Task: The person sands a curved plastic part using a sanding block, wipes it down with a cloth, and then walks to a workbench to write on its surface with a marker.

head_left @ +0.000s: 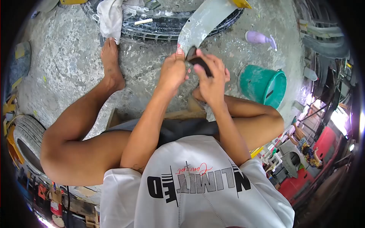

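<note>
A curved light-grey panel [203, 22] leans across a tire [159, 28], its narrow lower end reaching toward me. My left hand [174, 70] is closed on that narrow end, thumb on top. Just to the right, my right hand [212, 74] grips a dark, bent piece of sandpaper [200, 64] between thumb and fingers, close against the panel's tip. The fingers of both hands nearly meet there, and the contact between sandpaper and panel is partly hidden.
A white cloth [110, 17] and a small pale stick [143, 21] lie on the tire. Right of my hands are a green bucket [253, 83] and a purple spray bottle [258, 38] on the concrete floor. Another tire [28, 140] stands at left. Another person [310, 152] is far right.
</note>
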`<state>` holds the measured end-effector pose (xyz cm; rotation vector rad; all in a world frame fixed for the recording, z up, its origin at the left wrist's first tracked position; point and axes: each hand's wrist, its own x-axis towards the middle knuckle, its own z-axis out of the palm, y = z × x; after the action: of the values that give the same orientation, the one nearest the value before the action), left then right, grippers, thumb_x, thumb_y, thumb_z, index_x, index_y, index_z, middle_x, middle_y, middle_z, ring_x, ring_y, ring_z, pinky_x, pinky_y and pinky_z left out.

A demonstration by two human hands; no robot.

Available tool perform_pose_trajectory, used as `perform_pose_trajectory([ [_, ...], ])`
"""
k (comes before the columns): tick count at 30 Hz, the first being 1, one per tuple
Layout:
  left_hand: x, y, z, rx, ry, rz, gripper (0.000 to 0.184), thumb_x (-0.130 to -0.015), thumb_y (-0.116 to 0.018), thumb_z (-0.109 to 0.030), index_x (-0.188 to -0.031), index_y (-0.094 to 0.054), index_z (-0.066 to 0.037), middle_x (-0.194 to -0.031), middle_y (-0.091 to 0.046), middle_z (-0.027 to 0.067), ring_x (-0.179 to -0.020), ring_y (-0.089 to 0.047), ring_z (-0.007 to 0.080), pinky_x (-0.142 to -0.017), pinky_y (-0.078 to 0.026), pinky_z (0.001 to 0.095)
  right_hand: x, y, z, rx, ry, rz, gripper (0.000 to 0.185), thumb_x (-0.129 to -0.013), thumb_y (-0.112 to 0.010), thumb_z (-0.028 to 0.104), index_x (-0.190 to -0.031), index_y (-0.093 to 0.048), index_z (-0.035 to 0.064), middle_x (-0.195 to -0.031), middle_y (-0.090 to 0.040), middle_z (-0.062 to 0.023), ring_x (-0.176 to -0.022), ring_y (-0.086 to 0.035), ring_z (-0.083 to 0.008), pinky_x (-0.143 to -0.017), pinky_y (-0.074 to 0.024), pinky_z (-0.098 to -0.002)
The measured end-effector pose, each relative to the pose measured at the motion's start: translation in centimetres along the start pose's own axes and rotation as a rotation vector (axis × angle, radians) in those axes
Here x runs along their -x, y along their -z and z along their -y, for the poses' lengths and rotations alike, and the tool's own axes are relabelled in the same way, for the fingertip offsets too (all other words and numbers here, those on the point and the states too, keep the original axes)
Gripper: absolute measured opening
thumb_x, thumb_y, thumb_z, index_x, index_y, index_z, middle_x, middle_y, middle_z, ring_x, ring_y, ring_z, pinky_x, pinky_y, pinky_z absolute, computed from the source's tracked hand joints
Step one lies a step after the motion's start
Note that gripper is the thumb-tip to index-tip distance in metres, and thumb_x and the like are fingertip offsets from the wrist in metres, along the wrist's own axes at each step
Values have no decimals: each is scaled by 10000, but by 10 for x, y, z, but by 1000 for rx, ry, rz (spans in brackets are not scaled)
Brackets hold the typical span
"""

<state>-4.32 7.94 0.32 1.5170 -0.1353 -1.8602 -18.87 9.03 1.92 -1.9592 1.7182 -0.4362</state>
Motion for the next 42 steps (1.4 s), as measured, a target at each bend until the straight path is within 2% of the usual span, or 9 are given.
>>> perform_pose_trajectory([
  [1,0,0,-4,-7,8,7,429,-1087,-429,-450,-1115,-645,-80,-818,-610,-4,-659,-529,87,-509,-406,243,5,4,0,46,37,2,421,-880,-751,301,-1299,-708,296,-1220,-623,-49,-1192,-553,-226,-1106,-180,-557],
  [2,1,0,-7,-15,14,10,428,-1086,-432,-449,-1114,-646,-79,-821,-612,-5,-661,-530,87,-509,-404,242,8,6,-5,114,62,25,407,-878,-744,337,-1278,-716,270,-1248,-631,-37,-1223,-557,-193,-1117,-186,-462],
  [6,3,3,0,-63,22,-8,457,-1084,-421,-470,-1092,-644,-71,-763,-595,11,-610,-507,92,-502,-385,246,-42,5,-7,171,130,-19,389,-907,-710,252,-1296,-706,275,-1236,-638,-55,-1234,-554,-215,-1105,-206,-434],
  [9,5,-1,-5,-35,21,-5,473,-1084,-410,-480,-1034,-629,-64,-711,-566,15,-558,-471,91,-496,-372,252,-10,10,-13,104,184,-1,419,-891,-732,264,-1307,-689,289,-1203,-628,-75,-1186,-554,-250,-1086,-212,-519],
  [14,0,-2,-3,-63,-20,-45,469,-1086,-410,-461,-1032,-629,-50,-707,-561,13,-551,-465,97,-498,-371,254,-48,8,-23,141,312,-52,477,-850,-753,181,-1312,-693,284,-1185,-625,-107,-1098,-574,-285,-1010,-364,-458],
  [18,7,-3,-11,-73,-4,-41,509,-1098,-367,-436,-989,-631,-15,-686,-565,33,-564,-499,120,-503,-404,291,-11,18,-16,19,321,42,497,-842,-758,143,-1317,-688,273,-1136,-620,-122,-1045,-579,-317,-930,-437,-432],
  [29,6,-5,-6,-109,-30,-65,542,-1100,-352,-444,-979,-642,-3,-684,-557,23,-560,-495,111,-493,-405,295,-34,12,-34,109,383,-11,536,-827,-780,191,-1340,-676,310,-1070,-602,-117,-1000,-565,-323,-873,-440,-429],
  [38,4,0,-1,-107,-14,-56,498,-1084,-401,-495,-988,-619,-58,-710,-559,22,-523,-445,98,-448,-346,268,-56,13,-26,30,374,-16,484,-838,-783,202,-1312,-692,241,-1007,-601,-122,-912,-584,-312,-816,-471,-410],
  [42,11,1,-12,-84,26,-53,499,-1078,-413,-507,-993,-611,-57,-679,-540,18,-524,-441,97,-456,-348,266,-13,22,-19,4,323,101,482,-859,-763,208,-1333,-676,227,-1014,-599,-148,-929,-581,-325,-822,-472,-420],
])
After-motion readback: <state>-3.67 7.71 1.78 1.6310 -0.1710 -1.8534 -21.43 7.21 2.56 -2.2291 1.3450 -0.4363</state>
